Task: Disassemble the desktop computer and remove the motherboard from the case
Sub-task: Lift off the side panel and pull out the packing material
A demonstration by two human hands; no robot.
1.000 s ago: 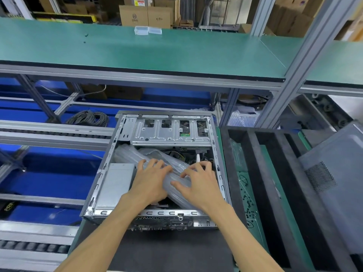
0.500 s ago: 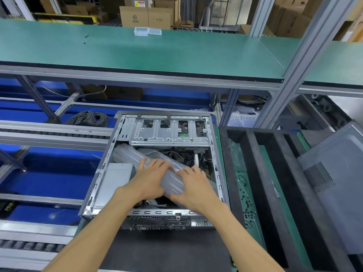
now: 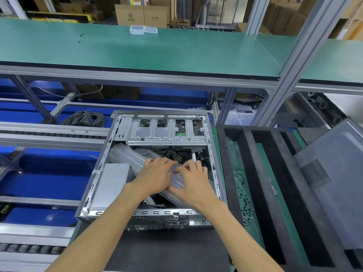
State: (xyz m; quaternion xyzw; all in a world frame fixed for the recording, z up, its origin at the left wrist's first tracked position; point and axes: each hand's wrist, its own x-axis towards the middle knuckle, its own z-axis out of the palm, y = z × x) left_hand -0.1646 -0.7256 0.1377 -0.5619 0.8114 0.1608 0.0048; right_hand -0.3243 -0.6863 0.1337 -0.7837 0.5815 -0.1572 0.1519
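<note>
The open desktop case point(image 3: 102, 167) lies flat on the bench in front of me, its side panel off. Across its middle lies a translucent air-cushion packing sleeve point(image 3: 125, 157), running diagonally from upper left to lower right. My left hand point(image 3: 155, 176) and my right hand point(image 3: 193, 181) both rest on top of the sleeve with fingers curled over it. A drive cage point(image 3: 167, 132) spans the far end of the case and a grey power supply point(image 3: 112, 183) fills the near left corner. The motherboard is mostly hidden under the sleeve and my hands; only cables point(image 3: 170, 153) show.
A black foam tray with long slots point(image 3: 265, 183) stands to the right of the case, with a grey perforated side panel point(image 3: 337, 173) leaning at the far right. A green shelf point(image 3: 157, 50) runs overhead with a clear plastic box point(image 3: 143, 29). A coiled cable point(image 3: 86, 118) lies at left.
Both hands have slid slightly up and closer together on the packing sleeve, fingers curling tighter. The view has shifted a little.
</note>
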